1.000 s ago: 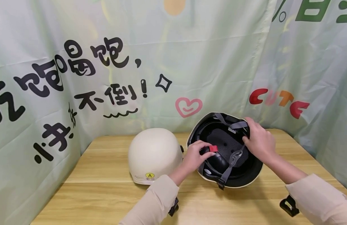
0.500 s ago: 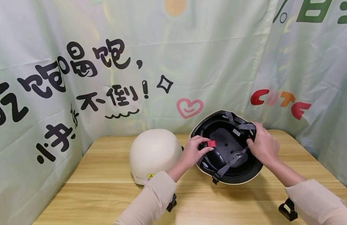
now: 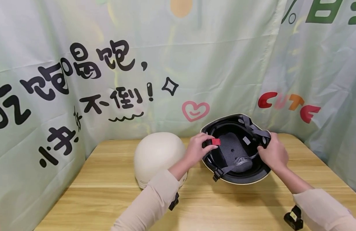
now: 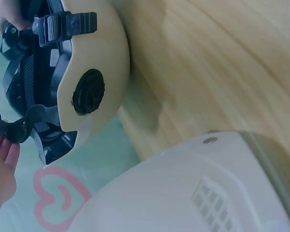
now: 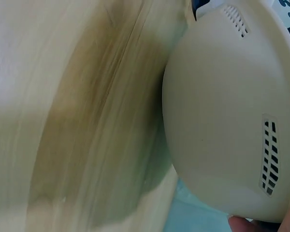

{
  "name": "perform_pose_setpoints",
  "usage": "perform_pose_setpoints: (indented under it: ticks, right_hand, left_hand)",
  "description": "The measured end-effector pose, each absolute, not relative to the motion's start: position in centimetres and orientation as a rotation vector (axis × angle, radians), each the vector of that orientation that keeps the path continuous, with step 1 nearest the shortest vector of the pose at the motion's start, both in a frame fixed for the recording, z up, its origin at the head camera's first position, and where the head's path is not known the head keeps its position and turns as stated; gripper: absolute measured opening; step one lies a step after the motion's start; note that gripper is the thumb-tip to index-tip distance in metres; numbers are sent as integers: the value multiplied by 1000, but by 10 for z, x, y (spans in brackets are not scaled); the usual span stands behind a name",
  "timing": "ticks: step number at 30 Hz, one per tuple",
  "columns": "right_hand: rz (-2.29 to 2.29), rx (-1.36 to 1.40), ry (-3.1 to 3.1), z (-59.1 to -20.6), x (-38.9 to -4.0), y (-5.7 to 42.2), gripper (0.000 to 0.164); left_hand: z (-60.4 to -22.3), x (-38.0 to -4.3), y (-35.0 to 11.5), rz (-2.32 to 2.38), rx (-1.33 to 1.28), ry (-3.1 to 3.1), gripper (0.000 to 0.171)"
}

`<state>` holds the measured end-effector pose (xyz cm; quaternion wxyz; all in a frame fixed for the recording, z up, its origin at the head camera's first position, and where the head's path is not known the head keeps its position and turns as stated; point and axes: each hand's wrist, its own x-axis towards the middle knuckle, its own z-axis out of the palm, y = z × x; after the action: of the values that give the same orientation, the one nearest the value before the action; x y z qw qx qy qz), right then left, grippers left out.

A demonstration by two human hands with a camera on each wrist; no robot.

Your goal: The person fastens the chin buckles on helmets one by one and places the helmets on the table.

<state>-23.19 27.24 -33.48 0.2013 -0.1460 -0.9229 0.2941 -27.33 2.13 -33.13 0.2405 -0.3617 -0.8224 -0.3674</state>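
An upturned cream helmet (image 3: 232,150) is held above the table, its black padded inside facing me. My left hand (image 3: 196,149) pinches a dark chin-strap buckle with a red tab (image 3: 216,141) over the helmet's left rim. The strap from that buckle (image 4: 14,130) runs to the helmet in the left wrist view. On the other side, my right hand (image 3: 274,154) grips the rim, thumb inside. Another black strap clip (image 3: 218,175) hangs at the near edge. In the right wrist view, the vented shell (image 5: 222,111) hides most of the right hand.
A second cream helmet (image 3: 159,157) sits dome-up on the wooden table (image 3: 108,199), left of the held one and partly behind my left forearm. A printed curtain (image 3: 224,64) hangs behind the table. Black wrist devices (image 3: 294,218) show below both sleeves.
The held helmet has moved a little right and tilted, showing more of its inside. My left hand has risen slightly, still pinching the buckle. The right hand has shifted right with the rim.
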Motion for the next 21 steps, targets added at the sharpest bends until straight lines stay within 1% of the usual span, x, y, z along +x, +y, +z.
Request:
perform_pose_setpoints:
  ticks: [10,16,21]
  right_hand:
    - [1020,-531,-2563,-346,-232,270,53]
    - [1123,-582,-2534,-354,-231,264,57]
    - [1193,-608,-2507,-355,-231,260,65]
  left_hand:
    - [-320,-276,20,-977,-1033,-2265,28]
    - [-316,-277,18,-945,-1022,-2288,29]
    - [-315,-277,16,-923,-1008,-2325,30]
